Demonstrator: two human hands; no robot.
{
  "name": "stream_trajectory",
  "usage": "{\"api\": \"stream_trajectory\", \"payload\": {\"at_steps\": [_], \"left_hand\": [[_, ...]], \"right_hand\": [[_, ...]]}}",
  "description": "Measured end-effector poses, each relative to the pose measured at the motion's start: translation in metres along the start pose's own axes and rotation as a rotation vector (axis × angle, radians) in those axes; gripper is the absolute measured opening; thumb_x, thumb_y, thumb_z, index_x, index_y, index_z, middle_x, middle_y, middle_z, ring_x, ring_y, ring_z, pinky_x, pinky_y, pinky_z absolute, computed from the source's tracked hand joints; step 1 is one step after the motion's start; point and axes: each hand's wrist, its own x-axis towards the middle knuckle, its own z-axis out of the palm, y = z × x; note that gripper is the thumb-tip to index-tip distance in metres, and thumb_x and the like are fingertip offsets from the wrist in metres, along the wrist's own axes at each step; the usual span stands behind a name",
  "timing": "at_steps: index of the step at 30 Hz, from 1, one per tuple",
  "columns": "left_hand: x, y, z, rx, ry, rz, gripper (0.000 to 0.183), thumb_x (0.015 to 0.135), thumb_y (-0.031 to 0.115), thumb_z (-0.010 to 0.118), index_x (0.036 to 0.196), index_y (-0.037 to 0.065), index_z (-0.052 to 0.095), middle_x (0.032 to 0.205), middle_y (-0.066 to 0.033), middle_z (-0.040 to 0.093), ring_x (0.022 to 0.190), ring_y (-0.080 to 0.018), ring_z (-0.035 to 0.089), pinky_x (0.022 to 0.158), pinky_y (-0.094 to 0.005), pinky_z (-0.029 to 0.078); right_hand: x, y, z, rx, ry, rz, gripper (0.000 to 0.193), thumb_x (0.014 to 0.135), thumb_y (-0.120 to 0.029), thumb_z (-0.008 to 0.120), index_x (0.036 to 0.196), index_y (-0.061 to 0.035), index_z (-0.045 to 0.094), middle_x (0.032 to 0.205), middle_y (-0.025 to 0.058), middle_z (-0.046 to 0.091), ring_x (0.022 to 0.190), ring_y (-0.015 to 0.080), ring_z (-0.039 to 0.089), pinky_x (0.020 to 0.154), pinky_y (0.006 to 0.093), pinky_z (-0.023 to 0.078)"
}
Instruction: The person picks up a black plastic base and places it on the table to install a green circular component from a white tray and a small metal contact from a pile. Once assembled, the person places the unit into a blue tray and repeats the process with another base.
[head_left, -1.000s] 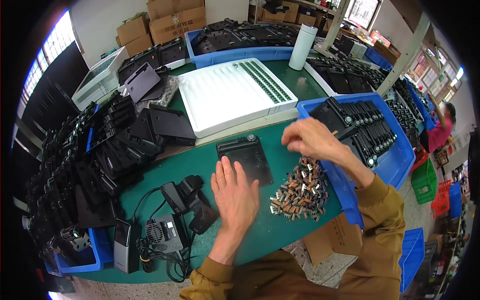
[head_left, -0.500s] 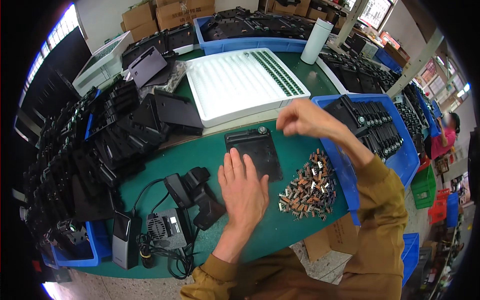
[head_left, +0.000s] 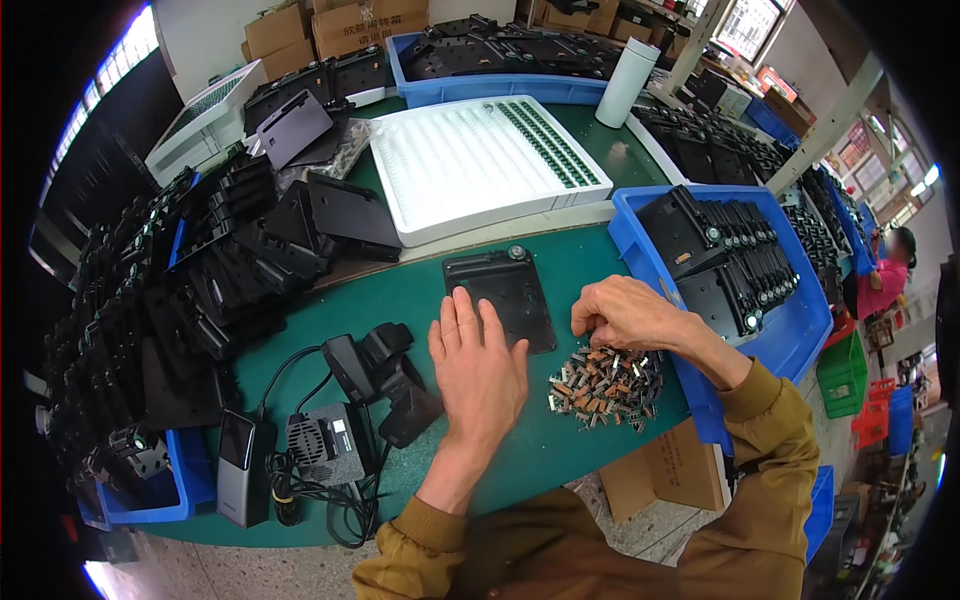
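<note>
My left hand [head_left: 480, 375] lies flat with fingers stretched out, its tips over the lower left part of a black plastic panel [head_left: 520, 300]. The panel rests on the green table [head_left: 330, 310] and has a small round metal piece at its far right corner. To the right, my right hand [head_left: 632, 315] reaches down over the far side of a pile of small brown, black and white connector-like parts [head_left: 603, 392]. Its fingers are curled together, fingertips pointing down; whatever is between them is hidden.
A white tray [head_left: 440, 170] with rows of small green parts stands behind the panel. A blue bin [head_left: 790, 350] of similar black panels is at right, a white bottle [head_left: 628, 82] at the back. Black panels [head_left: 200, 290] are stacked at left, near a power bank [head_left: 243, 465] and cables.
My right hand has come down from above the panel's far right corner to the pile of parts. The left hand stays flat on the panel. The whole view has shifted slightly.
</note>
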Motion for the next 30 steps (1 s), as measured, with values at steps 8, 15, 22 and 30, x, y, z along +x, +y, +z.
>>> {"api": "stream_trajectory", "payload": {"at_steps": [8, 15, 22, 30], "left_hand": [[0.001, -0.001, -0.002, -0.007, 0.005, -0.011, 0.06, 0.085, 0.027, 0.066, 0.128, -0.012, 0.05, 0.141, -0.0336, 0.039, 0.132, -0.0447, 0.037, 0.109, -0.0529, 0.028], [0.0, -0.001, -0.001, 0.0, 0.006, -0.007, 0.06, 0.085, 0.027, 0.066, 0.128, -0.012, 0.051, 0.141, -0.0336, 0.04, 0.132, -0.0446, 0.038, 0.109, -0.0528, 0.028], [0.001, 0.001, 0.001, 0.0, 0.019, 0.003, 0.059, 0.085, 0.028, 0.065, 0.127, -0.011, 0.051, 0.14, -0.0335, 0.04, 0.131, -0.0442, 0.039, 0.109, -0.0519, 0.028], [0.0, -0.002, 0.001, 0.007, 0.009, -0.019, 0.058, 0.086, 0.029, 0.064, 0.127, -0.011, 0.052, 0.141, -0.0325, 0.041, 0.131, -0.0435, 0.039, 0.109, -0.0515, 0.028]], "right_hand": [[0.0, 0.002, 0.004, -0.13, 0.005, -0.04, 0.005, 0.069, 0.0, 0.066, 0.072, -0.0017, 0.062, 0.075, 0.0123, 0.062, 0.077, 0.031, 0.063, 0.066, 0.0416, 0.047], [0.005, 0.007, -0.002, 0.056, 0.141, -0.112, 0.012, 0.076, -0.002, 0.061, 0.087, -0.0002, 0.064, 0.076, 0.0131, 0.065, 0.075, 0.0278, 0.065, 0.067, 0.0377, 0.049], [0.036, 0.005, 0.007, 0.501, 0.122, -0.014, 0.016, 0.082, -0.004, 0.062, 0.094, 0.0039, 0.068, 0.08, 0.01, 0.07, 0.075, 0.0174, 0.066, 0.068, 0.0307, 0.052], [0.038, -0.012, 0.021, 0.332, 0.21, 0.017, 0.013, 0.082, -0.004, 0.065, 0.092, 0.002, 0.069, 0.082, 0.0119, 0.067, 0.077, 0.02, 0.066, 0.069, 0.032, 0.051]]}}
